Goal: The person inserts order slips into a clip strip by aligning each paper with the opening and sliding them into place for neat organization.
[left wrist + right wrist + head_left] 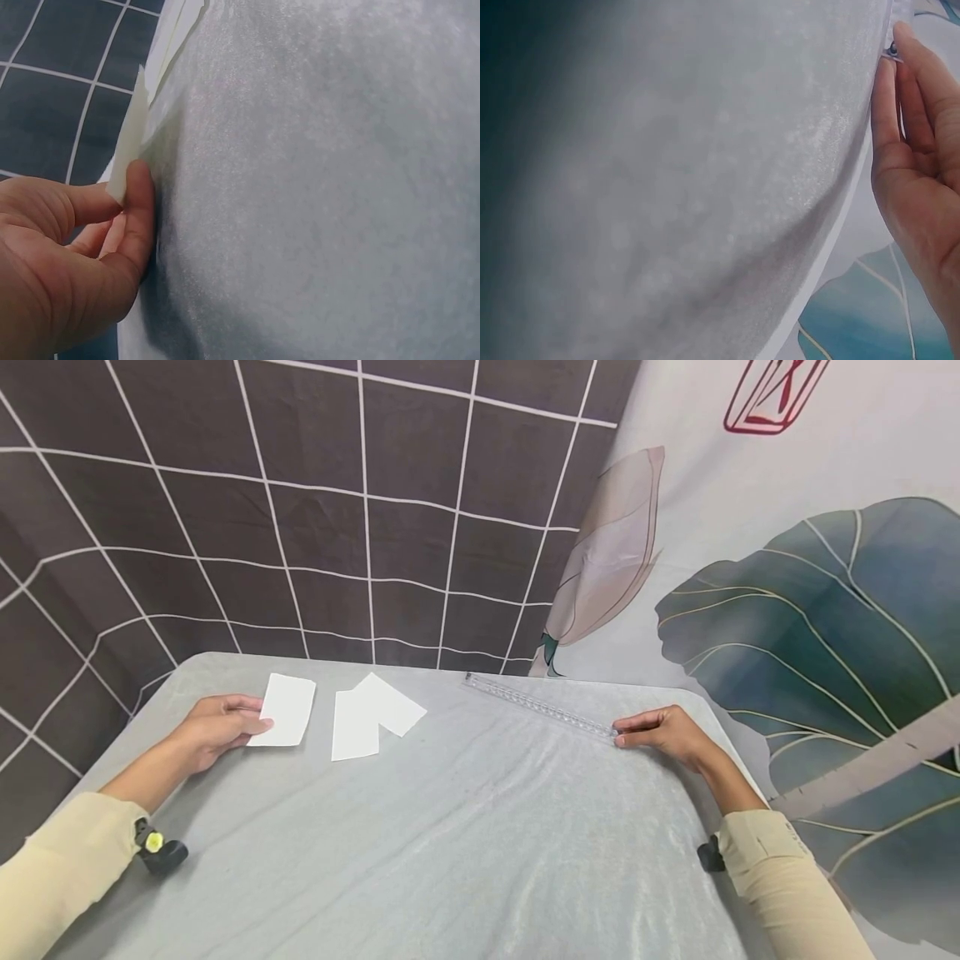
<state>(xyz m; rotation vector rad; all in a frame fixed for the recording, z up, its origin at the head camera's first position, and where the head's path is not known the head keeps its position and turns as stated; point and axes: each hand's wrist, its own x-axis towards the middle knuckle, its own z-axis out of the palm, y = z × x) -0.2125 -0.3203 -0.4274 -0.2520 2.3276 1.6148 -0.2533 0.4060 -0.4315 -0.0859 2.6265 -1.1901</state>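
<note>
My left hand (217, 731) pinches the lower left part of a white paper card (288, 708), thumb on top. In the left wrist view the card (132, 142) appears nearly edge-on between thumb and fingers. Two more white cards (354, 739) lie just to its right, one overlapping the other at an angle. With thumb and fingers, my right hand (667, 735) pinches the near right end of a clear plastic ruler (540, 704). The ruler slants away toward the table's back edge. Only its tip shows beside the right hand (922, 127) in the right wrist view.
A light grey cloth (450, 843) covers the table, with soft wrinkles. Behind it hangs a dark curtain (315, 527) with white grid lines. A white cloth with leaf prints (825, 635) hangs on the right. Dark wrist devices (161, 852) sit at the sleeves.
</note>
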